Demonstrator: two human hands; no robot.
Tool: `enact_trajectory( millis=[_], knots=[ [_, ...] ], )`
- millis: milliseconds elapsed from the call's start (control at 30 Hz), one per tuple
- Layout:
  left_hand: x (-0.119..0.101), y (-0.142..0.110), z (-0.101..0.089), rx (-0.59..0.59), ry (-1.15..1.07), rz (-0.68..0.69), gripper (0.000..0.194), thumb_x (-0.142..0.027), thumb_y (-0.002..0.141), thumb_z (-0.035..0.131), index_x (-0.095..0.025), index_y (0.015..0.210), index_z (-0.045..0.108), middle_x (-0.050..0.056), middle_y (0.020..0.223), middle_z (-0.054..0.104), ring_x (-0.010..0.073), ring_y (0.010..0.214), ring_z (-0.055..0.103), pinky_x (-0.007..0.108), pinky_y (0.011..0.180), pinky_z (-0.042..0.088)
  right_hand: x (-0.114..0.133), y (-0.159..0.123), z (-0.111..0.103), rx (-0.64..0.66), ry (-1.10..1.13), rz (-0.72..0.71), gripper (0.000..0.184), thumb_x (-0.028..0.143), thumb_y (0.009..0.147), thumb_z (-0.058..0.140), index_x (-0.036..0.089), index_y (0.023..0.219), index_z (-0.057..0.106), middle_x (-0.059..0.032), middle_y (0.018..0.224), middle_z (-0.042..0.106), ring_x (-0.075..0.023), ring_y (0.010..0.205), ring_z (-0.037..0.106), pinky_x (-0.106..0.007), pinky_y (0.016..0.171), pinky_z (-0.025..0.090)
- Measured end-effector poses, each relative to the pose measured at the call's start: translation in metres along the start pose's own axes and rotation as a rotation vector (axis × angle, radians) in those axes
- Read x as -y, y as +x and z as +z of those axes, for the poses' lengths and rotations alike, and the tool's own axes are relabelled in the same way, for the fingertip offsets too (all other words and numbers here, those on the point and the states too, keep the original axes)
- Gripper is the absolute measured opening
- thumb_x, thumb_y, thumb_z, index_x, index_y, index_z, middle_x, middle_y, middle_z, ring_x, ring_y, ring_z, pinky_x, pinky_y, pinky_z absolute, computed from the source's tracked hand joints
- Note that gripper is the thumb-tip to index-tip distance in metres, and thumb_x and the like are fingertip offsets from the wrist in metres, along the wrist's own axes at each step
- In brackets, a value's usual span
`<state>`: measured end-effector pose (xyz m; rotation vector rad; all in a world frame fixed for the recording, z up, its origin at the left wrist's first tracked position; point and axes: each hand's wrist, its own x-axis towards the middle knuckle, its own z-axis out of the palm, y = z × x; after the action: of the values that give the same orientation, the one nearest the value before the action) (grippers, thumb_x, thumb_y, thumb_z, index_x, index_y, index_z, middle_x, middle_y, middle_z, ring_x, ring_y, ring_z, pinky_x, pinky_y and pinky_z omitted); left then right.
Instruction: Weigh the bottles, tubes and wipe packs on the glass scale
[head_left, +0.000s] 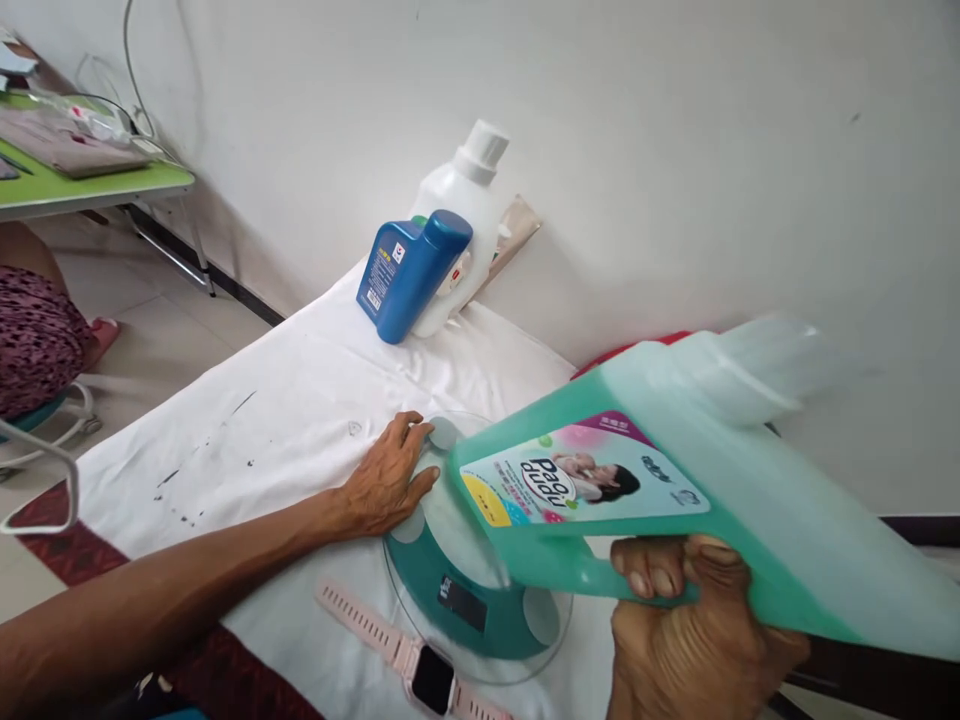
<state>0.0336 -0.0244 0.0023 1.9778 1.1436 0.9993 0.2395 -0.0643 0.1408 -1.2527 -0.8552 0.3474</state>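
Observation:
My right hand [694, 625] grips the handle of a large green detergent bottle [750, 500], held tilted above a round teal glass scale [465, 590] on the white cloth. The bottle's white cap points up and to the right, and its label faces me. My left hand [390, 480] rests flat on the cloth with its fingers touching the scale's left rim. A pink smartwatch [420, 670] lies on the cloth just in front of the scale.
A blue bottle [412, 275] leans on a white bottle [465, 200] against the wall at the back of the white cloth [247, 420]. A green table [90, 185] with clutter stands far left. A seated person's patterned clothing [34, 335] shows at the left edge.

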Motion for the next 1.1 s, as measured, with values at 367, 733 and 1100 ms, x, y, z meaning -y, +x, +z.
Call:
enact_trajectory(
  millis=[367,733,1100],
  knots=[
    [-0.004,-0.001,0.002,-0.031,-0.025,-0.023,0.047,-0.025,0.103,0.053,-0.023,0.149,0.043,0.018,0.149,0.048,0.0352,0.137,0.057,0.060,0.116,0.054,-0.034,0.088,0.113,-0.008,0.116,-0.017,0.050,0.044,0.063,0.092,0.025,0.061,0.046,0.0105,0.045,0.037,-0.0068,0.038,0.031,-0.024,0.033,0.027],
    [0.003,-0.002,0.011,-0.057,-0.019,-0.028,0.049,-0.028,0.104,0.052,-0.021,0.151,0.043,0.021,0.153,0.048,0.0374,0.144,0.055,0.062,0.117,0.054,-0.105,0.115,0.200,-0.083,0.101,0.077,0.055,0.067,0.064,0.087,0.024,0.070,0.053,0.0104,0.052,0.042,-0.0093,0.046,0.036,-0.027,0.040,0.032],
    [0.004,0.005,0.002,-0.057,0.037,-0.003,0.041,-0.033,0.107,0.050,-0.026,0.147,0.046,0.015,0.147,0.049,0.0357,0.135,0.062,0.062,0.112,0.057,-0.095,0.098,0.135,0.152,-0.149,-0.205,0.059,0.066,0.078,0.079,0.022,0.110,0.056,-0.0066,0.111,0.066,-0.0195,0.097,0.065,-0.038,0.092,0.057]
  ],
)
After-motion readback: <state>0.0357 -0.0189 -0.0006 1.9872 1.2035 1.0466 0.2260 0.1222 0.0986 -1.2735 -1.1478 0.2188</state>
